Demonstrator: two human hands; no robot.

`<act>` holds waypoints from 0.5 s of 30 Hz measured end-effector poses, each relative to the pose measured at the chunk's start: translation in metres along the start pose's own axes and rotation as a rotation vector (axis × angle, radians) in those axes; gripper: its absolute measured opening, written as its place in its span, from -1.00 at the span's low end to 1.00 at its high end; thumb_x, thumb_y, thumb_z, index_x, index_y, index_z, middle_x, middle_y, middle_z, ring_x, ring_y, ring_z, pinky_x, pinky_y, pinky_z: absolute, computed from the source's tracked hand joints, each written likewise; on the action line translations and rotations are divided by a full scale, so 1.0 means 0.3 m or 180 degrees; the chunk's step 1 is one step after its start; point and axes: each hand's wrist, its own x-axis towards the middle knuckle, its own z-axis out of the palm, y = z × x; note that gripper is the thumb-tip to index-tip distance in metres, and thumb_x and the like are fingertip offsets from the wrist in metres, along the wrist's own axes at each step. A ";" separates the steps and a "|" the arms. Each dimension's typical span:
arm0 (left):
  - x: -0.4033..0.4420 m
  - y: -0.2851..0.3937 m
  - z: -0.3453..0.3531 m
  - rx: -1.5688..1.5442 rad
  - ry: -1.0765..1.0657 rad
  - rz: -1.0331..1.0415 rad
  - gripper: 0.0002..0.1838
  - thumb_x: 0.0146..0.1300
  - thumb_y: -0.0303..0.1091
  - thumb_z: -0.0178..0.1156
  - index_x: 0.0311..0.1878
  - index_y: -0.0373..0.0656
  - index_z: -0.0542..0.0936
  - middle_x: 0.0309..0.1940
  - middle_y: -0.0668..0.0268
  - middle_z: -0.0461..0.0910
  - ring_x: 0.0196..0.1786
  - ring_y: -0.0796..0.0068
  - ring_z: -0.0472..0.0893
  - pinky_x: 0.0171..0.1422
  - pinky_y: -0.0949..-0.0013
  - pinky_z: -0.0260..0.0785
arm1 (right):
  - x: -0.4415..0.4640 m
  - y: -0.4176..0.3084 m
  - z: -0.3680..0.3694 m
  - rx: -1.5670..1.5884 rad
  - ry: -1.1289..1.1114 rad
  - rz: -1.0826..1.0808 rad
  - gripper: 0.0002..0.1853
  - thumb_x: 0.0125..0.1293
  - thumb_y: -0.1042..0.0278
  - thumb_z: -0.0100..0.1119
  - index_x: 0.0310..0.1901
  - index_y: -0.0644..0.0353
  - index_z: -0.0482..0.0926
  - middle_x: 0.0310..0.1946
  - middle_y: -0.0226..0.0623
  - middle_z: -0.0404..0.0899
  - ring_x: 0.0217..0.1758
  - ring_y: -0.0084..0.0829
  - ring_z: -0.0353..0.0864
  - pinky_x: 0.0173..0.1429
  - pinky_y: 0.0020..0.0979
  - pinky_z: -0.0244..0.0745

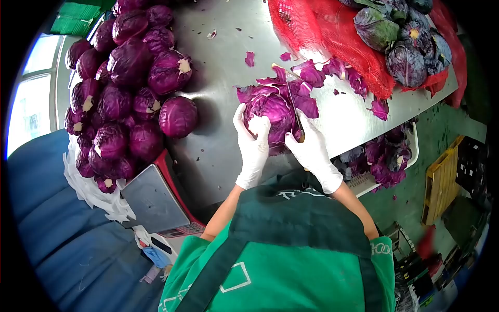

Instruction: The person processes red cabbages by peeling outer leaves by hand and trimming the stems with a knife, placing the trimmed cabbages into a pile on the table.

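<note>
1. Left hand (253,145): white glove, fingers partly open and curved against the near left side of 1 red cabbage (271,112), thumb laid on its leaves. The hand steadies the head.
2. Right hand (314,153): white glove, thumb and fingers closed on a knife (292,99). The thin blade points away from the body, along the right side of the cabbage.
3. Cabbage: rounded, glossy, purple with pale veins, located between the 2 hands on the bench (223,67). Bench surface: smooth, reflective metal.
4. Clothing: green shirt (296,275) with a white outlined rectangle; white characters on the right sleeve and on the dark apron (301,218) are folded and not fully legible.
5. Beyond the hands: torn purple leaves (312,75), thin and curled, near the cabbage.
6. Left of the left hand: a pile of cabbages (127,62), smooth and round, several with pale cut stems showing. Near it, a scale (156,198) with a flat grey plate, red body and keypad; key markings too small to read.
7. Right of the right hand: a white crate (364,184) of leaves. Farther out: red mesh sacking (332,31) beside untrimmed, dull bluish cabbages (410,62).
</note>
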 end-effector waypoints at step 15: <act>0.099 -0.046 -0.021 0.0220 -0.0229 0.0480 -0.46 0.53 -0.17 0.01 0.44 -0.22 0.23 0.36 0.00 0.29 0.38 0.20 0.33 0.45 0.13 0.25 | 0.014 0.009 0.003 0.0710 0.0005 0.0389 -0.41 0.28 0.41 0.10 0.34 0.26 0.25 -0.09 0.20 0.57 -0.12 0.23 0.60 -0.03 0.09 0.49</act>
